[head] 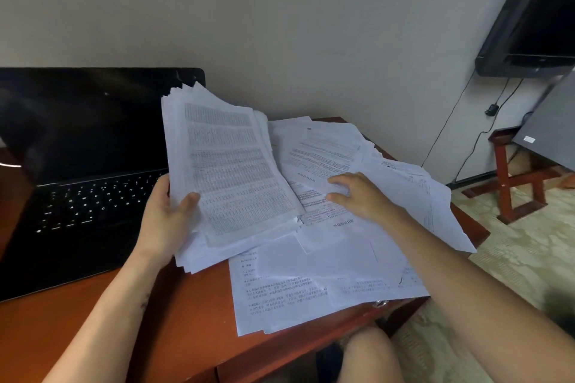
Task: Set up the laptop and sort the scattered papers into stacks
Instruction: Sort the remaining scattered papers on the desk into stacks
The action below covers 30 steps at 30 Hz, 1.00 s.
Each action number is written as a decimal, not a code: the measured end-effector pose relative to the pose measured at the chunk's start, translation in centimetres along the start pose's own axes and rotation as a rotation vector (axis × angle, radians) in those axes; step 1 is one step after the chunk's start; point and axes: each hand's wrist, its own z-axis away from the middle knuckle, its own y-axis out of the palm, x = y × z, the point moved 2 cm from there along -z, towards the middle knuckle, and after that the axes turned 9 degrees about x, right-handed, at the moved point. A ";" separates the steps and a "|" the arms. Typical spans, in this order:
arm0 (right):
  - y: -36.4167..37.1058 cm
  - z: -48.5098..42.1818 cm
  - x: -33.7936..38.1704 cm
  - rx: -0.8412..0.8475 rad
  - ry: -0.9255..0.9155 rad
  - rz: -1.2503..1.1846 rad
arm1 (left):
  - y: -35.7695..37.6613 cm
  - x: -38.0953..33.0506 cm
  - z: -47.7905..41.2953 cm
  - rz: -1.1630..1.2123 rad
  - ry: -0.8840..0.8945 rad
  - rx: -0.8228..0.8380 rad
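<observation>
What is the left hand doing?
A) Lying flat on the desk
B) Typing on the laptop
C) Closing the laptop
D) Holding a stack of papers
D: the left hand grips the edge of a stack, thumb on its top sheet, beside the open laptop, while the right hand rests on the loose papers.

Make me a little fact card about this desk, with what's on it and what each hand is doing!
desk: reddish-brown wood
laptop: open, screen dark, key letters lit, on the desk's left part
paper stack: tilted up beside the laptop
left hand: grips the paper stack at its left edge, thumb on the front
right hand: fingers rest on the loose papers
loose papers: spread overlapping across the desk's right part
wall screen: dark, upper right
</observation>
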 end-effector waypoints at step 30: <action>1.5 9.0 2.3 -0.157 -0.310 0.181 | -0.8 -1.0 1.6 0.015 0.015 -0.103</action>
